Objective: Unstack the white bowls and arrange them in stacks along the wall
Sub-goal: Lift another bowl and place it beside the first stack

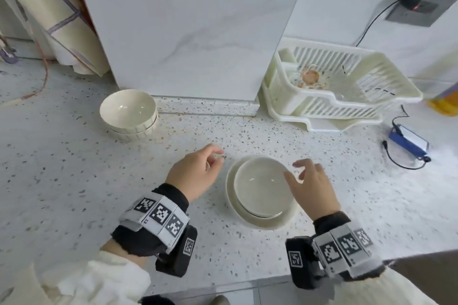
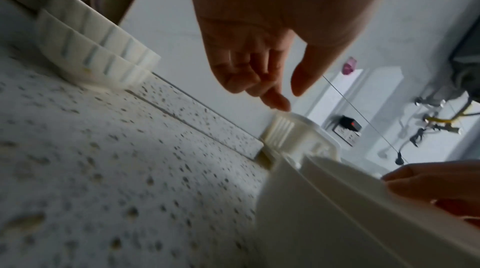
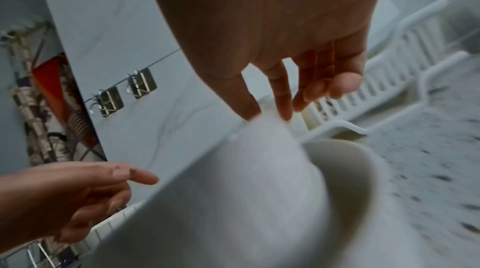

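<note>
We're hovering both hands either side of the near stack of white bowls [image 1: 260, 190] sitting mid-counter — left hand [image 1: 195, 173] just beside its left rim with fingers loosely curled and holding nothing, right hand [image 1: 312, 186] spread over the right rim, maybe brushing it, but we can't tell if it's actually touching. The other stack [image 1: 128, 114] is already sitting against the wall [image 1: 188, 32]. The inner bowl is sitting off-centre in the outer one, so we're thinking the trick is pinning the bottom bowl with the left while lifting the top one straight up by opposite rims — no dragging sideways on the speckled countertop [image 1: 74, 181].
</note>
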Available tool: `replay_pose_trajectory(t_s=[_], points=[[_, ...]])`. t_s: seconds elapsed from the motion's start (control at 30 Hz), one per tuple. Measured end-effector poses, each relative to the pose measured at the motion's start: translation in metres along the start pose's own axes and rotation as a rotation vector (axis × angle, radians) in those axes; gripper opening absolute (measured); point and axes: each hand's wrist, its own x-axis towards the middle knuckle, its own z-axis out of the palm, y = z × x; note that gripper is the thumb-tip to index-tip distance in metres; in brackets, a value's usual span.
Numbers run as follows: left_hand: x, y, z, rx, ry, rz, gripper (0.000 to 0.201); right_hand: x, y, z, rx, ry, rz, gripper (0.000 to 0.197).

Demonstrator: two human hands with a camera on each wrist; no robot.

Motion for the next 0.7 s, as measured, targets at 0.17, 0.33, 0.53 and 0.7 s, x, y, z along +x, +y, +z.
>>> replay_pose_trajectory(t_s=[0.17,0.33,0.53,0.7], points=[[-0.004,0.020,0.033,0.159,-0.157,-0.057,0.042,-0.008,0.015,0.005,0.000,-0.213,-0.020,0.042],[-0.008,0.025,0.048,0.244,-0.195,-0.101,0.038,-0.007,0.015,0.004,-0.062,-0.206,-0.148,0.035],[-0.009,0.030,0.040,0.118,-0.195,-0.089,0.035,-0.006,0.009,-0.017,0.037,-0.156,-0.177,0.037],[-0.001,0.033,0.013,-0.016,-0.068,-0.042,0.036,-0.003,-0.022,-0.028,0.232,-0.136,-0.144,0.035]])
